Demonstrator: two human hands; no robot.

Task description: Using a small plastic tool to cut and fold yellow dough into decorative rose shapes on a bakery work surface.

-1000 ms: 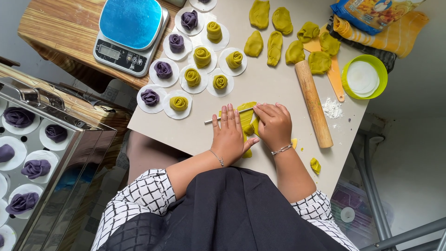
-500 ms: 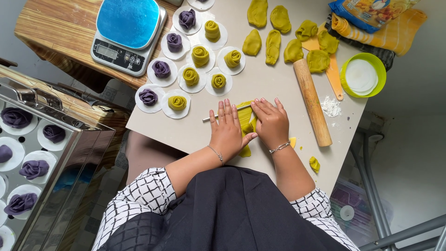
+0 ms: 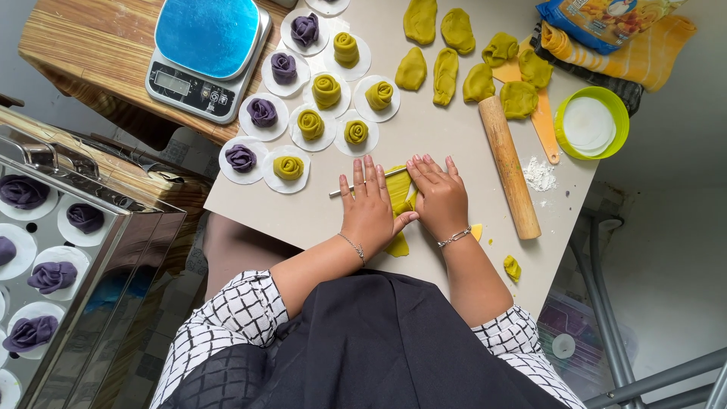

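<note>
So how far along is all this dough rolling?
Done: rose-shaped buns in green and purple sit on paper rounds. In hand: the left hand and right hand press a green dough strip over a thin stick. Left: flattened green dough pieces by the rolling pin.

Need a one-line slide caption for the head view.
Left hand and right hand press flat on yellow-green dough over a thin stick, beside a rolling pin.

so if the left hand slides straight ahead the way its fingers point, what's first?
The left hand lies flat on the yellow-green dough strip, fingertips at the thin metal rod. Past that, probably the yellow-green dough rose on a paper round.
</note>
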